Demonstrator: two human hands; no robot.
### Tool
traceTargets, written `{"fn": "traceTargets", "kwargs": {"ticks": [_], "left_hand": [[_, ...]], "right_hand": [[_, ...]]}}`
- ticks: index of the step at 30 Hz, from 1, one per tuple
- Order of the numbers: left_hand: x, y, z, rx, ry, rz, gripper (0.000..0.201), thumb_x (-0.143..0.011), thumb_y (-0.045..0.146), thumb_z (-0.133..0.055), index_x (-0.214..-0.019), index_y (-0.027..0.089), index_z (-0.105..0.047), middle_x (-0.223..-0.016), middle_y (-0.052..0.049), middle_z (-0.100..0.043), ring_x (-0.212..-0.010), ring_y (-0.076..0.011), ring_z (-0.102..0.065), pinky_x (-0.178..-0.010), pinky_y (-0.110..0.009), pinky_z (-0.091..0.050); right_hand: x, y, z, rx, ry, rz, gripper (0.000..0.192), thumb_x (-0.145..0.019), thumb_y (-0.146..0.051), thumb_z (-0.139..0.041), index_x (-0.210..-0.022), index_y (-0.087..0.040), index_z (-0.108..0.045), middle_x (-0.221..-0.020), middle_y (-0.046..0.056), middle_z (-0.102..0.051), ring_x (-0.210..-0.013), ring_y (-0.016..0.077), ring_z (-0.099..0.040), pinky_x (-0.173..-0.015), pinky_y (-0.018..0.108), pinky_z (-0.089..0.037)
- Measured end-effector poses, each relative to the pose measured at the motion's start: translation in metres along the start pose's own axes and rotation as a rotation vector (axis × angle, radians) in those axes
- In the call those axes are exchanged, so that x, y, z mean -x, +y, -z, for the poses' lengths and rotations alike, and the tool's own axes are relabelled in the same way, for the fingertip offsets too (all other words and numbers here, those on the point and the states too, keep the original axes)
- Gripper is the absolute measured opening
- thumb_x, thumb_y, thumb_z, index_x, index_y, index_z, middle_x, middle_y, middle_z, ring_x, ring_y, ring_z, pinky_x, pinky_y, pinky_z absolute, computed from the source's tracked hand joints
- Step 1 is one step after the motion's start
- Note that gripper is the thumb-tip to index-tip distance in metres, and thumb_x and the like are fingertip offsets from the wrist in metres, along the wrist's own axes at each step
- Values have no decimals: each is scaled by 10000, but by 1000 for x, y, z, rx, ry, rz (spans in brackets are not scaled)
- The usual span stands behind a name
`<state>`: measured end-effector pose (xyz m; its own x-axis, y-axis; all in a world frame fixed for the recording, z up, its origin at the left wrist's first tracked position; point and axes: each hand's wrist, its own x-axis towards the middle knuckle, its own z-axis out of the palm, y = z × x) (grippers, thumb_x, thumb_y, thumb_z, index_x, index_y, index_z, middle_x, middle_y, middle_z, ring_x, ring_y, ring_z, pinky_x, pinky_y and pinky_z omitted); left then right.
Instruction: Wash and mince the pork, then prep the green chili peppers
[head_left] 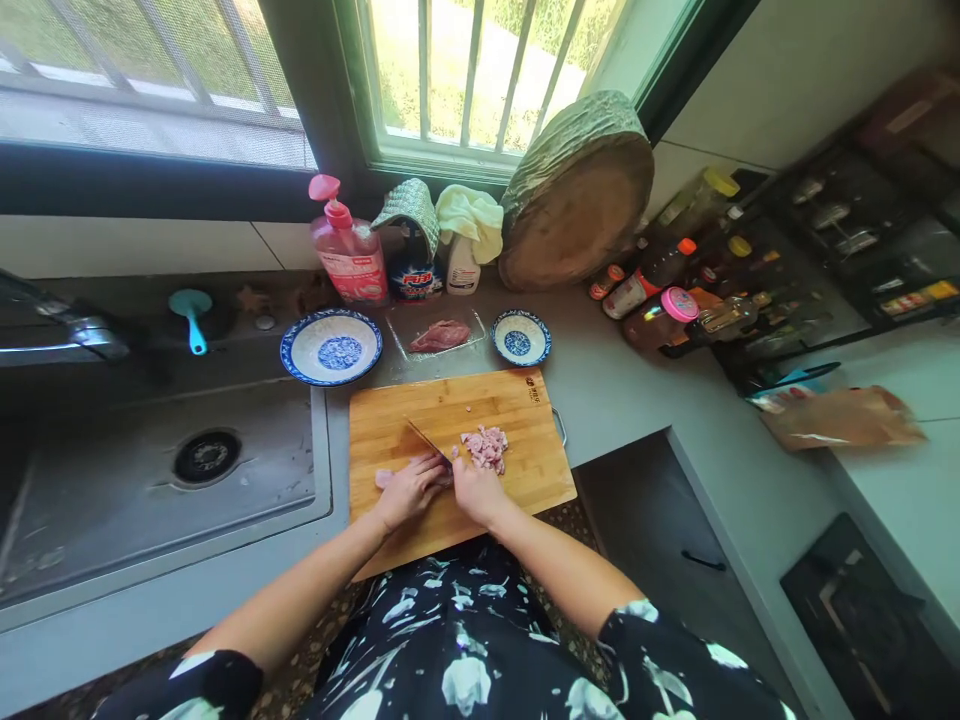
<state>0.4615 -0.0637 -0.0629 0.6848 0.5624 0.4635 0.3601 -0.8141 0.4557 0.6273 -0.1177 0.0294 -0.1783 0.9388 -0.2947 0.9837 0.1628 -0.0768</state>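
Head view: both hands work at the near edge of a bamboo cutting board (457, 440) lying on the grey surface (622, 390) just beside the sink (172, 470).

Right hand (474, 490): fingers clenched around the handle of a knife (427, 440). The blade runs up and to the left from the hand, its edge down toward the board.

Left hand (406, 488): fingers curled and pressed onto an uncut piece of raw meat (384, 478), of which only a pale end shows to the left of the hand. The fingertips sit just beside the blade.

Cut pieces (486, 446) lie in a small heap on the board, to the right of the blade and touching neither hand. A further slab of meat (439, 336) rests in a clear tray behind the board, between a large blue-rimmed dish (331, 347) and a small blue-rimmed bowl (521, 337).

Step in hand, as judged: slicing the held piece into small bits, with part of the work done.

Next move, as judged: lower the blade straight down close to the left fingertips, keeping them tucked back; then shift the left hand away from the blade to expose the next section. The narrow gap between blade and fingers is the main hazard.
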Motion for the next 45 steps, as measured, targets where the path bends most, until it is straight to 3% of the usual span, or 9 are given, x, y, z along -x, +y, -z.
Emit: {"fn": "traceTargets", "kwargs": {"ticks": [5,7,11,16,23,29,34,38,45], "left_hand": [[3,3,1,14,19,7,210,-856,235,-487,-1022,166,-595,-1069,-117,-630,-1037,-220,-568,-901,-411,-471],[4,3,0,12,34,9,212,-860,240,-484,-1024,163,-595,-1068,-122,-630,-1024,-221,-574,-886,-411,-478],[3,1,-1,-11,31,-3,211,-856,247,-491,-1011,159,-603,-1049,-115,-635,-1040,-232,-562,-881,-401,-481],[2,2,-2,-20,48,9,205,-849,222,-491,-1002,147,-604,-1037,-122,-632,-1010,-228,-573,-881,-403,-482],[2,7,1,-3,38,3,197,-842,208,-489,-988,167,-615,-1006,-104,-642,-1019,-217,-567,-868,-373,-491],[6,8,1,11,80,14,191,-864,245,-494,-992,169,-614,-1021,-103,-640,-998,-202,-575,-876,-390,-483],[6,6,-1,15,11,33,207,-866,250,-489,-1014,184,-616,-1035,-95,-635,-1029,-212,-559,-891,-395,-473],[8,7,-3,14,51,61,212,-863,246,-483,-1009,189,-626,-1042,-97,-634,-1044,-216,-558,-897,-395,-472],[6,11,1,17,41,37,227,-870,229,-451,-993,185,-637,-997,-93,-646,-1008,-213,-565,-879,-383,-481]], "right_hand": [[-21,6,10,-28,18,-94,245,-888,-173,-320,-1070,-90,-461,-847,168,-657,-783,244,-652,-678,346,-500],[-15,12,9,-32,23,-103,265,-891,-196,-327,-1096,-84,-452,-845,169,-655,-773,246,-650,-676,349,-500],[5,19,6,-22,14,38,273,-896,-201,-311,-1106,-104,-456,-855,152,-657,-768,252,-650,-648,343,-505],[23,25,5,2,-70,31,303,-886,-227,-361,-1148,-90,-429,-785,144,-664,-699,240,-659,-616,308,-505],[-21,3,13,3,-59,39,255,-878,-153,-320,-1096,-105,-444,-870,152,-658,-803,245,-653,-660,329,-498],[-23,18,17,-37,-5,-77,310,-891,-234,-355,-1153,-82,-419,-914,163,-638,-825,236,-634,-694,334,-480],[3,28,21,-16,-34,100,337,-886,-256,-354,-1178,-104,-426,-974,172,-629,-862,254,-622,-724,354,-478],[19,33,21,28,-132,102,370,-897,-275,-352,-1215,-88,-376,-908,173,-652,-787,247,-646,-667,326,-489],[-16,7,18,66,-90,160,251,-863,-135,-328,-1084,-100,-441,-899,158,-654,-811,246,-649,-661,328,-494]]}}
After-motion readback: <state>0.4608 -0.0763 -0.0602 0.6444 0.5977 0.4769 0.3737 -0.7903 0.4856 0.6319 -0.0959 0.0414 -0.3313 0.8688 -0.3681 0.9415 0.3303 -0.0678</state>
